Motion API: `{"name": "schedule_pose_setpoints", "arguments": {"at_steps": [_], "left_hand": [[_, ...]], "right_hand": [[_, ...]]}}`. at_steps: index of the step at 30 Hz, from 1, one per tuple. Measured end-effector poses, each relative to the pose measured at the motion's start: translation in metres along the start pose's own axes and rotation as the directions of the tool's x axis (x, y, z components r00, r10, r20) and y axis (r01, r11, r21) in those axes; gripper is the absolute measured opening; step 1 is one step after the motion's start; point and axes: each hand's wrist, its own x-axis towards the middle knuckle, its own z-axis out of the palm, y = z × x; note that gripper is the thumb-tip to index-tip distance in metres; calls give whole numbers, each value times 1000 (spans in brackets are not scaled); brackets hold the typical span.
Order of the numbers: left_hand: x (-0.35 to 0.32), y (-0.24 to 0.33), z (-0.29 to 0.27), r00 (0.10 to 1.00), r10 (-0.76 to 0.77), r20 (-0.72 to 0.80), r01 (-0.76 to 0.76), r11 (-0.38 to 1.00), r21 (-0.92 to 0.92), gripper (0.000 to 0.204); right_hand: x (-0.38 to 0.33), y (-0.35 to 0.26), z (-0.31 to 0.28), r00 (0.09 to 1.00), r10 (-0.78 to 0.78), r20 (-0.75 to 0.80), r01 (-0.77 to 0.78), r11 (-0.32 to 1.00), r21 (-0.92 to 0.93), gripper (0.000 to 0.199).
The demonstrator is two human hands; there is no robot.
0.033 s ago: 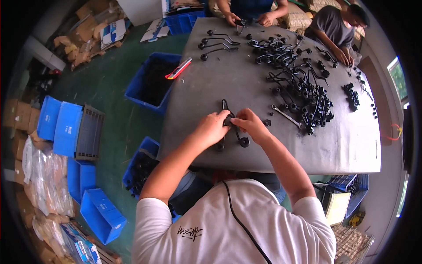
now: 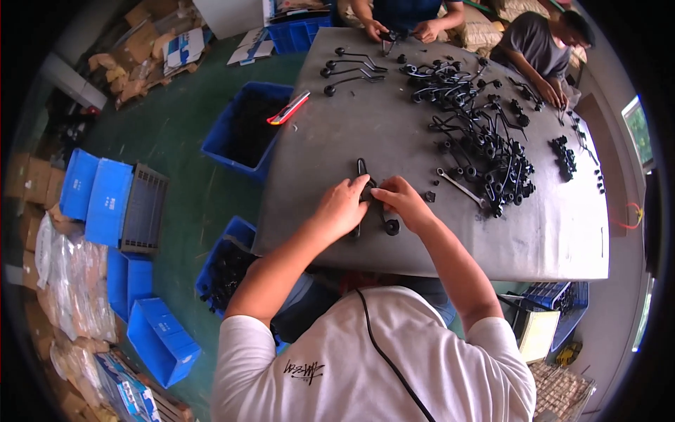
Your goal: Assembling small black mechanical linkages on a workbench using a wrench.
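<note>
Both my hands meet near the front edge of the grey table (image 2: 337, 133). My left hand (image 2: 343, 209) and my right hand (image 2: 403, 203) are closed together on a black bent metal rod (image 2: 361, 168), which sticks out beyond my fingers toward the far side. A round black knob (image 2: 391, 227) lies on the table just below my right hand, touching it. How the rod and the knob join is hidden by my fingers.
A heap of similar black rods and knobs (image 2: 478, 141) covers the table's right half, with a silver wrench (image 2: 460, 187) at its near edge. Three rods (image 2: 351, 67) lie at the far left, beside a red utility knife (image 2: 288, 107). Two other people (image 2: 538, 53) work at the far end. Blue crates (image 2: 239, 130) stand on the floor at left.
</note>
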Motion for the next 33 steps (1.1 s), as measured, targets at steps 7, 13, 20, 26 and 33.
{"name": "schedule_pose_setpoints", "arguments": {"at_steps": [7, 13, 20, 26, 33], "left_hand": [[-42, -13, 43, 769, -194, -609, 14, 958, -288, 64], [-34, -1, 77, 792, -210, -573, -40, 919, -393, 53], [-34, -9, 70, 808, -357, -468, 51, 834, -549, 49], [-22, -6, 58, 828, -336, -448, 96, 874, -477, 35], [-18, -18, 49, 813, -281, -510, 40, 901, -433, 33]], "right_hand": [[2, 2, -9, 974, 127, 186, -175, 948, 266, 39], [6, 10, -4, 968, 73, 241, -160, 917, 365, 35], [-40, 29, -2, 729, -552, -406, 165, 716, -678, 35], [-43, 47, -53, 657, -675, -337, -16, 434, -901, 32], [-43, 24, -50, 868, -492, -62, 282, 592, -755, 14]]}}
